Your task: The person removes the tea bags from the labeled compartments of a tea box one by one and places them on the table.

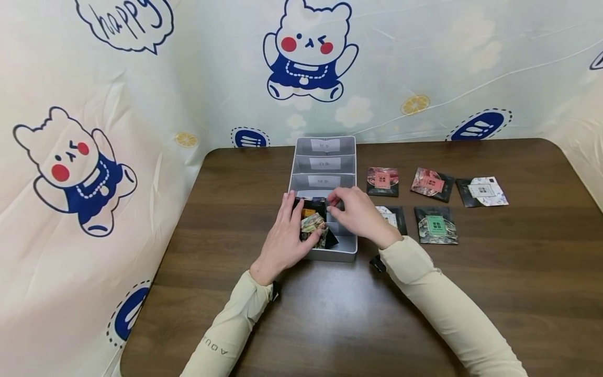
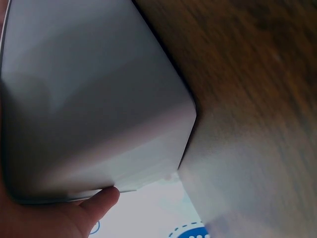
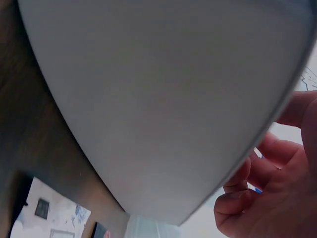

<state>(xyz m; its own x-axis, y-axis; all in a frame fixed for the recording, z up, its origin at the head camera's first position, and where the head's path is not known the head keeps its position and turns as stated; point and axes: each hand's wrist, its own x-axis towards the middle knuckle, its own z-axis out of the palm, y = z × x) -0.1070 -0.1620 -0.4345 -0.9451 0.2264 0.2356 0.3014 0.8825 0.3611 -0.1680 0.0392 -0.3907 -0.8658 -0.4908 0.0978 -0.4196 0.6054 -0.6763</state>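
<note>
A long grey divided box (image 1: pixel 332 255) stands on the table. My left hand (image 1: pixel 285 238) rests over its left wall with fingers nearly straight, the thumb reaching inward over a patterned green tea packet (image 1: pixel 312 224). Behind that lies a black tea packet with an orange label (image 1: pixel 309 212) in the near part of the box. My right hand (image 1: pixel 355 214) reaches over the right wall, curled thumb and forefinger pinching at the black packet's right edge. Both wrist views mostly show the box's outer walls, and the packets inside are hidden there.
Right of the box lie two red-labelled packets (image 1: pixel 383 181) (image 1: pixel 432 184), a white-and-black packet (image 1: pixel 482 191) and a green-labelled packet (image 1: pixel 436 225). Another white-and-black packet (image 1: pixel 399 220) is partly behind my right wrist. The far compartments carry white labels (image 1: pixel 325 164). A printed curtain (image 1: pixel 226 94) borders the table.
</note>
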